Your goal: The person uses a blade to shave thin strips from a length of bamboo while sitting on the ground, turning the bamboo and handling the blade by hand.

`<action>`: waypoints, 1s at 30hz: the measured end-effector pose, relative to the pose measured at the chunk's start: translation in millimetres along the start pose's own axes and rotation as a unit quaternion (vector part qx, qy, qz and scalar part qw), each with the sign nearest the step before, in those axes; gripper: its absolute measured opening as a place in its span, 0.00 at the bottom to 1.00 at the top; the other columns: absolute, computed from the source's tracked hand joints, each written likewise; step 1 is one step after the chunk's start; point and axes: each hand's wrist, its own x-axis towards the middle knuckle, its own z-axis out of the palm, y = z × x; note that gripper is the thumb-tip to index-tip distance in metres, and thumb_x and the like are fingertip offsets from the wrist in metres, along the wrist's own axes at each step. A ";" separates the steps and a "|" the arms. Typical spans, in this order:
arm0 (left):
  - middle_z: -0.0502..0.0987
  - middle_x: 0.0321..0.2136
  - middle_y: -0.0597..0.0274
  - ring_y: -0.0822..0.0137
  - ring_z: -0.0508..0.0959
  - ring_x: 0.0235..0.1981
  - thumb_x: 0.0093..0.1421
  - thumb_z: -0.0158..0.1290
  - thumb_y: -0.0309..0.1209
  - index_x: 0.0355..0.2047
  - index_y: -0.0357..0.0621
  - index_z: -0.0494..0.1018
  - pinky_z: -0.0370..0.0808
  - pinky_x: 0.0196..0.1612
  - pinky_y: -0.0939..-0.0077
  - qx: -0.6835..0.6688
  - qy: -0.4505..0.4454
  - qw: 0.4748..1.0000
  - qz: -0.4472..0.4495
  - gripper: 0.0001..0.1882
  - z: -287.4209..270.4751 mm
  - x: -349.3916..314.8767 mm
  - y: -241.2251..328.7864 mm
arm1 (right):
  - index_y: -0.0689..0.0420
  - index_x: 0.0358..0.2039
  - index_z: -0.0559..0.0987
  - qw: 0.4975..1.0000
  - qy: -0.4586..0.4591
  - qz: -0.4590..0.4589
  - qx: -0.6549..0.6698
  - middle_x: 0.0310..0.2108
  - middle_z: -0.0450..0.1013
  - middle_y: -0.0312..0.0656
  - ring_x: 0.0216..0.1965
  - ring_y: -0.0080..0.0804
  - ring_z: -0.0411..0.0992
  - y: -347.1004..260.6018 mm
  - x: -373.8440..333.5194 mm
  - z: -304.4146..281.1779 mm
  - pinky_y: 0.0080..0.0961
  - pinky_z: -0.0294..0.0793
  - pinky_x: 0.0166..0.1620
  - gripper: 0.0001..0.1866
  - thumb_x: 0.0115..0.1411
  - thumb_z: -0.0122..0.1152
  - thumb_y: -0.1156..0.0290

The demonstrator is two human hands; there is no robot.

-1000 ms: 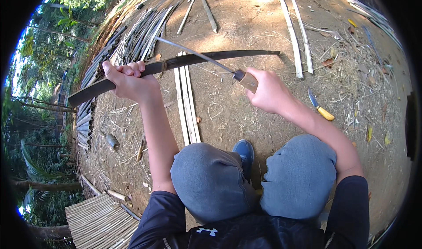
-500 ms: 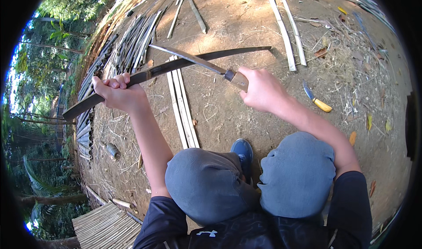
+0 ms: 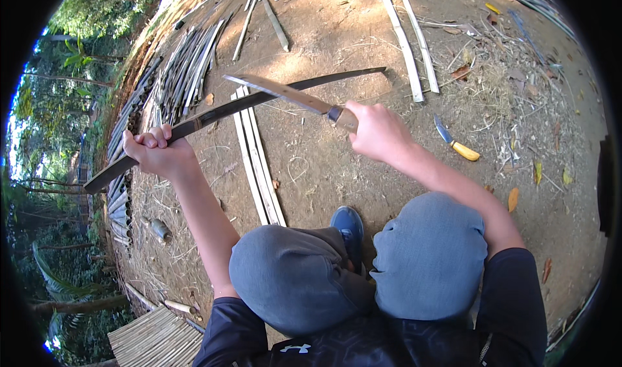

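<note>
My left hand (image 3: 163, 154) grips a long dark bamboo strip (image 3: 220, 114) near its left end, fingers wrapped round it. The strip slants up to the right across the view. In my right hand (image 3: 381, 132) is the wooden handle of a large knife (image 3: 299, 99); its blade points up and left and crosses over the strip's middle. Whether the blade touches the strip I cannot tell. Much of the blade's flat side shows. A smaller knife with a yellow handle (image 3: 465, 150) lies on the ground right of my right forearm.
Pale split strips (image 3: 254, 153) lie on the soil between my arms, with two more (image 3: 407, 49) farther right. Bamboo poles are heaped at the far left (image 3: 188, 69). A slatted bamboo mat (image 3: 155, 338) is at lower left. Dry shavings and leaves (image 3: 483, 79) litter the right.
The large knife's blade has rolled in my right hand, from nearly edge-on to showing its broad side. The whole view has shifted slightly. Both hands keep their hold.
</note>
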 end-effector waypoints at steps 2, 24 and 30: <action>0.57 0.12 0.75 0.77 0.56 0.12 0.66 0.53 0.38 0.20 0.52 0.59 0.59 0.19 0.76 -0.003 0.003 1.000 0.001 0.19 -0.4 2.8 -1.4 | 0.60 0.46 0.75 0.998 -0.001 0.055 0.001 0.24 0.77 0.43 0.25 0.35 0.79 7.3 3.5 1.8 0.31 0.82 0.29 0.16 0.56 0.63 0.77; 0.58 0.13 0.74 0.76 0.57 0.13 0.67 0.52 0.35 0.19 0.51 0.60 0.61 0.21 0.78 0.013 0.027 0.999 0.017 0.19 -11.0 10.6 -4.7 | 0.60 0.41 0.75 0.996 0.008 0.074 0.057 0.21 0.75 0.42 0.23 0.31 0.77 28.3 15.8 22.2 0.28 0.76 0.23 0.12 0.55 0.61 0.76; 0.58 0.15 0.74 0.75 0.56 0.15 0.68 0.49 0.32 0.20 0.50 0.58 0.62 0.23 0.76 0.041 0.091 0.995 0.027 0.19 -2.0 4.8 -7.9 | 0.60 0.40 0.74 0.995 0.009 0.062 0.075 0.20 0.72 0.38 0.18 0.28 0.72 39.1 32.4 38.0 0.27 0.72 0.20 0.10 0.56 0.59 0.77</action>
